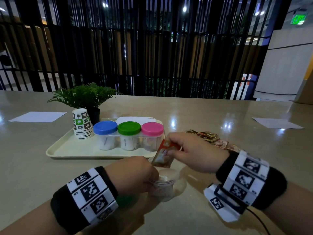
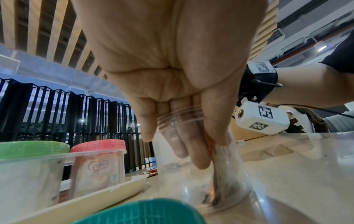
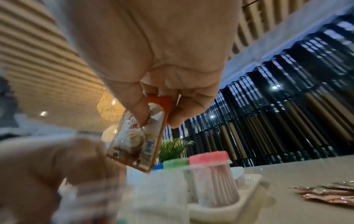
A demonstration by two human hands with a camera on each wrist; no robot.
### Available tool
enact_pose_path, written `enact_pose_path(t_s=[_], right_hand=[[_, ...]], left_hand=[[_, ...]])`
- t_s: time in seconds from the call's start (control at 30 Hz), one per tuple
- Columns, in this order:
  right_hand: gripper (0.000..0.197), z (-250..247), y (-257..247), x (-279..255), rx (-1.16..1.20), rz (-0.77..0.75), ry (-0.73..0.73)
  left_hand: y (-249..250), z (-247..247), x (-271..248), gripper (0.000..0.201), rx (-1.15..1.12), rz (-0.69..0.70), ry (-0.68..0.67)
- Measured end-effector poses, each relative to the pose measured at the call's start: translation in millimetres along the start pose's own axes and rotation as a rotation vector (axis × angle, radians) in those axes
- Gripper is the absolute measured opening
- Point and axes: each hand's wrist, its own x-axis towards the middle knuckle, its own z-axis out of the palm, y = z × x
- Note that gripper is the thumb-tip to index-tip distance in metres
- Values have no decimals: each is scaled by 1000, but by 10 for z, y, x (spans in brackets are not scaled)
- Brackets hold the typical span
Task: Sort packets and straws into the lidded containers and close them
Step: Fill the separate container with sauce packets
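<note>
On the table in front of me stands a clear lidless container (image 1: pixel 163 184), and my left hand (image 1: pixel 144 173) grips it at the rim. The left wrist view shows the fingers (image 2: pixel 180 145) through its wall and a packet (image 2: pixel 218 175) standing on edge inside the container (image 2: pixel 239 174). My right hand (image 1: pixel 172 148) pinches a red and white creamer packet (image 1: pixel 162 155) by its top, just above the container's mouth. The packet (image 3: pixel 138 136) hangs tilted between thumb and fingers. A green lid (image 1: pixel 126 200) lies beside my left wrist.
A cream tray (image 1: pixel 67 147) holds blue-lidded (image 1: pixel 105 127), green-lidded (image 1: pixel 129 128) and pink-lidded (image 1: pixel 152 129) containers, a stack of paper cups (image 1: pixel 82 124) and a potted plant (image 1: pixel 84 97). Several loose packets (image 1: pixel 213 139) lie behind my right hand. Paper sheets lie far left and right.
</note>
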Motion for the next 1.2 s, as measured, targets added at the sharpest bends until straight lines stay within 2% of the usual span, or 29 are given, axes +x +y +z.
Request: enact_pose_path(t_s=[0.1, 0.33, 0.47, 0.7, 0.87, 0.97, 1.1, 1.2], right_hand=[[8, 167, 22, -14, -117, -30, -30], [16, 183, 57, -55, -174, -108, -11], [19, 262, 54, -41, -209, -168, -141], [22, 301, 20, -21, -200, -111, -328], [34, 253, -13, -11, -109, -35, -477], [36, 255, -54, -43, -172, -93, -493], [19, 283, -43, -37, -248, -91, -483], [21, 284, -41, -34, -240, -79, -468]], left_hand=[[1, -1, 8, 25, 3, 6, -8], [-11, 16, 20, 28, -20, 31, 7], [-22, 27, 23, 24, -29, 40, 13], [-23, 29, 1, 30, -75, 57, 47], [15, -18, -20, 25, -152, 42, 74], [32, -22, -33, 35, -229, -15, 90], [43, -34, -21, 47, -252, -82, 46], [24, -42, -29, 45, -248, -87, 66]])
